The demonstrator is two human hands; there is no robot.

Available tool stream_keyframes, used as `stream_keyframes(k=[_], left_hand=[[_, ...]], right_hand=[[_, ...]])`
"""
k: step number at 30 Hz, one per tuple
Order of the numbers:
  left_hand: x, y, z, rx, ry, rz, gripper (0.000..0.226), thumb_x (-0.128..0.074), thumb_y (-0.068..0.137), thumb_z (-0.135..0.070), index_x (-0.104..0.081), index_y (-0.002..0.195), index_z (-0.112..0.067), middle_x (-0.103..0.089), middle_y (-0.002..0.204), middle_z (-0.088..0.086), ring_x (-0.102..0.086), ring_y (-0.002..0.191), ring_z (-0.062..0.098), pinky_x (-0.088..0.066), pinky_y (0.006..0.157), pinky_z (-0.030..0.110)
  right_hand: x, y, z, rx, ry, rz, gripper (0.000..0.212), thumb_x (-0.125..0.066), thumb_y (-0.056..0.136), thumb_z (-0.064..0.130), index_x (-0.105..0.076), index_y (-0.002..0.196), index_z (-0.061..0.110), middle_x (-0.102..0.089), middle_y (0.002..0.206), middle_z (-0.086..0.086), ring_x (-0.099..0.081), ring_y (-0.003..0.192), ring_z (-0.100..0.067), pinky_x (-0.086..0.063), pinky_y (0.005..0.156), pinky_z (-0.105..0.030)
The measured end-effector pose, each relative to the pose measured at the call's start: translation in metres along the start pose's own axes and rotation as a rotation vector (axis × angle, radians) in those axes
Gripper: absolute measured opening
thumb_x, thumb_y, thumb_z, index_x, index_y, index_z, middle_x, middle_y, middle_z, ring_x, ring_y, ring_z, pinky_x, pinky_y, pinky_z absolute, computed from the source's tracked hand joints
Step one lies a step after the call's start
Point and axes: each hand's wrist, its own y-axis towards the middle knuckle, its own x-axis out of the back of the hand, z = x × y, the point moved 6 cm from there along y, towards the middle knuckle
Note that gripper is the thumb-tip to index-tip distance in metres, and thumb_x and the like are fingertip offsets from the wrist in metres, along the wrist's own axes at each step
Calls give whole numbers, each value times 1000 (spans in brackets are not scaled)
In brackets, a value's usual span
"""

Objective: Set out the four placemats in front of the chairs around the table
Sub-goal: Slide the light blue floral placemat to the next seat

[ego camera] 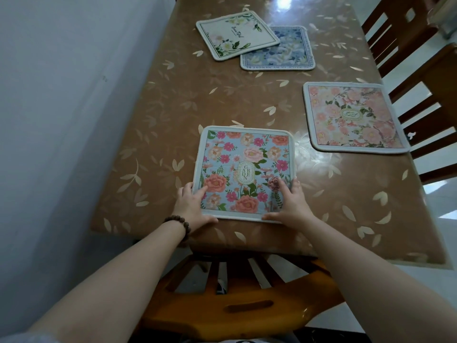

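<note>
Blue garden placemat: the mat I am working on. It lies flat at the near end of the bench, its near edge just short of the bench's near edge, squarely in front of the orange chair below it.
Left hand: rests on the garden mat's near-left corner. Fingers spread flat, palm down, pressing rather than clenched; thumb along the near edge. A beaded bracelet sits on the wrist.
Right hand: on the garden mat's near-right corner, fingers splayed and flat in the same way, grasping nothing.
Pink placemat: right of and beyond the garden mat, well apart from it, flat at the bench's right edge, facing a dark chair.
Cream placemat: far beyond the garden mat, tilted, its corner overlapping the blue-white placemat beneath it. Neither looks set out yet, in my judgement.
Second dark chair: far right of the garden mat, no mat in front of it.
Wall: left of the garden mat, close along the bench's left side.
Progress: roughly half done, I judge.
Risk: the bench cover looks glossy, so uneven pressure from my hands could skew the garden mat or slide it off the near edge. Lifting the cream mat carelessly could drag the one under it.
</note>
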Motion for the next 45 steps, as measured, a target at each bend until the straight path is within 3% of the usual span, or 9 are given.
stream_keyframes(k=[4,16,28,45], left_hand=[[-4,-20,4,-1,-10,16,100,-79,64,-53,-29,146,-24,-19,150,11,-13,137,28,-24,113,42],[-24,-60,9,25,40,-18,100,-78,66,-53,-25,147,-25,-18,150,11,-13,136,28,-23,114,41],[-27,-65,10,28,62,-16,99,-77,66,-54,-26,146,-26,-19,149,10,-14,136,27,-24,113,41],[-24,-50,12,-8,102,14,100,-76,66,-55,-24,147,-27,-13,152,11,-9,137,29,-21,114,44]], right_hand=[[-15,-24,-1,-1,-82,39,131,-81,54,60,8,147,36,27,154,-12,27,140,-28,-2,114,-46],[-28,-57,-2,17,-157,59,129,-79,58,59,10,147,36,28,153,-14,28,139,-29,-1,115,-45],[-29,-60,-4,-30,-45,1,123,-80,58,57,0,148,36,14,157,-14,17,143,-29,-4,115,-45],[-27,-56,-6,-39,31,-25,108,-80,66,46,-9,148,36,13,157,-10,18,143,-24,-7,114,-47]])
